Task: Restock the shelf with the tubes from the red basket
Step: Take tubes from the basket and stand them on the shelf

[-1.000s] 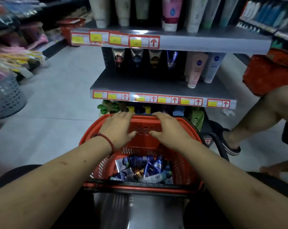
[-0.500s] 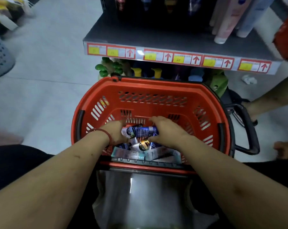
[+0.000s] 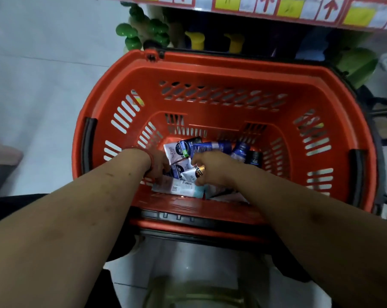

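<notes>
Both hands have gone deeper into the red basket (image 3: 210, 65) since 0.5 s ago. The view has also dropped closer, so the shelf edge (image 3: 250, 6) is now cut off at the top of frame.

Basket: moulded plastic, oval rim, slotted walls and slotted bottom. Black grips (image 3: 89, 141) are set into the rim on the L and R sides.

Tubes (image 3: 188, 150): a loose heap at the bottom of the basket, toward the near wall. They are soft, flat-crimped tubes in white, dark blue and pale teal. They overlap, so no exact count is possible. Print is mostly unreadable, apart from a barcode panel on the nearest one.

Left hand (image 3: 158, 166): a red band (image 3: 152, 162) is on the wrist. The fingers are pushed down among the tubes and hidden, so I cannot tell whether it has a grip.

Right hand (image 3: 213, 168): its fingers are curled, pinching the gold-capped tube (image 3: 189, 174) at its cap end. The palm and lower fingers are out of sight. The hands are near each other but not touching.

Shelf edge: it carries a strip of price labels (image 3: 288, 8), yellow panels with red arrows. The figures are blurred.

Below the shelf, behind the basket: green-capped bottles (image 3: 141, 33) with rounded caps, and yellow caps (image 3: 194, 40). Their bodies are lost in shadow.

Floor (image 3: 43, 85): pale and smooth. The near rim of the basket partly hides the closest tubes.
</notes>
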Demonstrator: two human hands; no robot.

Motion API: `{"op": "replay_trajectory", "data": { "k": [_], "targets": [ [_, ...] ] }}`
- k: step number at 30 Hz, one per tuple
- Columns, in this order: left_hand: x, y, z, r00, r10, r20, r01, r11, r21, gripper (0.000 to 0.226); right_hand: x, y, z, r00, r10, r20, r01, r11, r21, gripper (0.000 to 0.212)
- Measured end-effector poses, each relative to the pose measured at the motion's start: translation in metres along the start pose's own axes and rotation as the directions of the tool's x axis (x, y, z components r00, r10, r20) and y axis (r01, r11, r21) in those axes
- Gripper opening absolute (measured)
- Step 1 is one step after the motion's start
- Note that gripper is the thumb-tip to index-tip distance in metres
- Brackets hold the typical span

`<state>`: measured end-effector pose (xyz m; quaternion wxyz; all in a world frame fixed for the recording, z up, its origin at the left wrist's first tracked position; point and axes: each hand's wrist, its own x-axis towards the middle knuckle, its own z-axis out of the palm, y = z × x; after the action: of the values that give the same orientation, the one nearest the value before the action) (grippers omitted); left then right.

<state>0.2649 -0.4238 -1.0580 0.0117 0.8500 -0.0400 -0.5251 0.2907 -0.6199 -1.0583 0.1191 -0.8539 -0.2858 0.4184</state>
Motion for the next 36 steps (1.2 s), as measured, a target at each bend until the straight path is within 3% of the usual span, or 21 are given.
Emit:
{"op": "replay_trajectory", "data": {
  "k": [5,9,12,15,17,19,22,26,29,33,36],
  "targets": [
    [0.02,0.009,0.003,0.981,0.053,0.185,-0.064,0.996,0.055,0.06,0.029,0.002,0.024,0.988,-0.022,0.153,0.028,0.999,-0.036,0.068],
    [0.039,0.013,0.004,0.968,0.074,0.239,-0.082,0.996,0.021,0.054,0.045,0.004,0.036,0.959,-0.036,0.281,0.093,0.977,-0.193,0.051],
    [0.048,0.011,0.004,0.972,0.023,0.233,-0.043,0.996,0.079,0.051,0.055,0.009,0.034,0.954,-0.024,0.298,0.083,0.979,-0.185,0.051],
    [0.05,0.011,0.005,0.98,0.022,0.198,-0.04,0.995,0.088,0.041,0.059,0.017,0.032,0.951,0.01,0.309,0.045,0.984,-0.17,0.028],
    [0.048,0.009,0.004,0.985,-0.001,0.171,-0.01,0.998,0.062,0.036,0.059,0.02,0.033,0.948,0.037,0.317,0.012,0.989,-0.151,0.028],
    [0.049,0.005,0.002,0.995,0.007,0.102,-0.007,1.0,0.001,0.034,0.055,0.021,0.033,0.948,0.013,0.318,0.032,0.99,-0.135,0.04],
    [0.04,0.003,-0.004,0.991,-0.016,-0.133,0.0,0.993,-0.121,0.03,0.046,0.022,0.028,0.974,-0.016,0.228,0.028,0.998,-0.051,0.058],
    [0.012,0.001,-0.014,0.906,-0.027,-0.422,-0.084,0.967,-0.242,0.014,0.022,0.021,0.005,0.999,0.041,0.036,-0.043,0.998,0.052,0.054],
    [-0.022,0.001,-0.031,0.8,0.034,-0.599,-0.177,0.968,-0.181,0.007,-0.003,0.014,-0.02,0.987,0.086,-0.133,-0.07,0.991,0.116,0.06],
    [-0.076,0.008,-0.065,0.605,0.124,-0.786,-0.306,0.948,-0.086,0.019,-0.048,-0.008,-0.059,0.966,0.06,-0.251,-0.042,0.996,0.075,0.054],
    [-0.115,0.027,-0.088,0.475,0.017,-0.88,-0.306,0.941,-0.147,0.038,-0.087,-0.022,-0.085,0.908,0.107,-0.405,-0.065,0.991,0.117,0.054]
  ]
}}
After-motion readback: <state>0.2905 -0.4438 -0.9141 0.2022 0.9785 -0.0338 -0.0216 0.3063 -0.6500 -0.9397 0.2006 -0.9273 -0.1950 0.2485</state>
